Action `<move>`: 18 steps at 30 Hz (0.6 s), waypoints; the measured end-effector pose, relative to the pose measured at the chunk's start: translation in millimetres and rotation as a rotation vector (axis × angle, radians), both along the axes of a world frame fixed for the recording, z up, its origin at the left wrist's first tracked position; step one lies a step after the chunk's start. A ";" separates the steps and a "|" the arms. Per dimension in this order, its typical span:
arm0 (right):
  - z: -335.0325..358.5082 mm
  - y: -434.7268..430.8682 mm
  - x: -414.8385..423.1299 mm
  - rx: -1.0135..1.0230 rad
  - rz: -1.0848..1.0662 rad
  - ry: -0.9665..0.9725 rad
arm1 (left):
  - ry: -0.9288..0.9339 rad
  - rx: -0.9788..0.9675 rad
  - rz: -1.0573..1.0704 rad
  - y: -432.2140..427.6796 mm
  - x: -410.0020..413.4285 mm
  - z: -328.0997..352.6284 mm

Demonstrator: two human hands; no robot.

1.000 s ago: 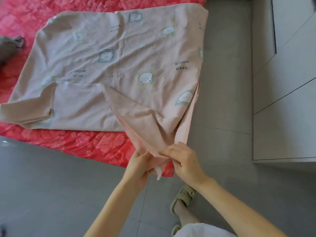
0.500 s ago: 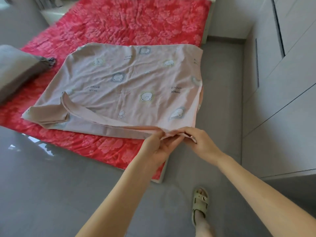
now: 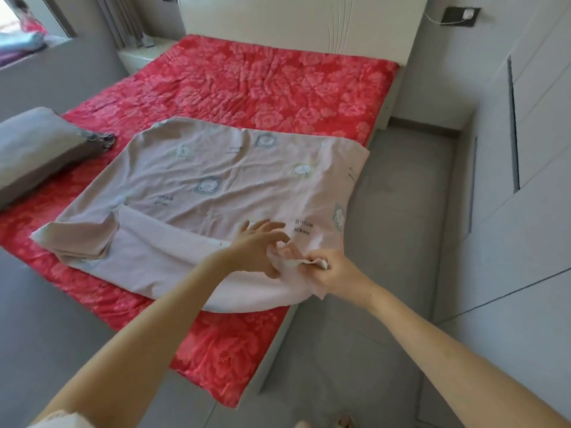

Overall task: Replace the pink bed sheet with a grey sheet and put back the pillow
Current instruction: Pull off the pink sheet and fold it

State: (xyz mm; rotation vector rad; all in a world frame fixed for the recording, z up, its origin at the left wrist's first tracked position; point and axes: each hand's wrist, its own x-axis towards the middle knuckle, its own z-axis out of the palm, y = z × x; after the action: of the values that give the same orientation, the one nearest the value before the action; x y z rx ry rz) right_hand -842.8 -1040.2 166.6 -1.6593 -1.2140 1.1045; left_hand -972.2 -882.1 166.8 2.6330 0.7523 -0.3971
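Note:
The pink bed sheet (image 3: 234, 177), printed with small bears, lies folded on the near half of the bed, over the red flowered mattress cover (image 3: 272, 84). My right hand (image 3: 332, 273) grips a bunched corner of the sheet at the bed's right edge. Just left of it, my left hand (image 3: 259, 245) rests on the sheet with its fingers spread, touching the same bunch of cloth. A grey pillow (image 3: 37, 149) lies on the left side of the bed. No grey sheet is in view.
The white headboard (image 3: 302, 23) stands at the far end. Grey cabinet fronts (image 3: 525, 186) line the right wall, with a narrow strip of tiled floor (image 3: 398, 211) between them and the bed. A bedside stand (image 3: 139, 54) sits at the far left.
Both hands carried the sheet's corner up from the bed's foot and onto the folded sheet. My left hand's fingers have spread out from their pinch. The view lifted toward the headboard.

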 end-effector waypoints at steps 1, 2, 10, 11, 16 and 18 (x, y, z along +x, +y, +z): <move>2.6 6.3 12.1 0.004 -0.006 0.014 | 0.054 -0.023 -0.003 9.2 10.8 1.6; 5.1 13.2 25.1 0.000 -0.022 0.034 | 0.079 -0.062 0.030 18.7 19.8 3.5; -4.6 96.8 144.7 0.004 -0.299 0.174 | 0.004 -0.123 0.312 133.6 79.4 -11.5; -10.5 112.7 161.2 0.001 -0.353 0.169 | 0.011 -0.110 0.319 155.5 90.7 -17.9; -31.4 198.2 248.2 -0.055 -0.634 0.175 | -0.065 -0.134 0.366 254.8 164.4 -35.8; -37.6 225.5 282.9 -0.077 -0.705 0.170 | -0.177 -0.148 0.396 286.0 205.3 -30.5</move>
State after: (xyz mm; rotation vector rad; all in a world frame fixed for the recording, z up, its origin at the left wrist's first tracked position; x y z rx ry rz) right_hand -559.9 -814.7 129.0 -1.7992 -0.4113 0.8190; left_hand -766.9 -596.2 136.3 2.2730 1.1060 -0.1022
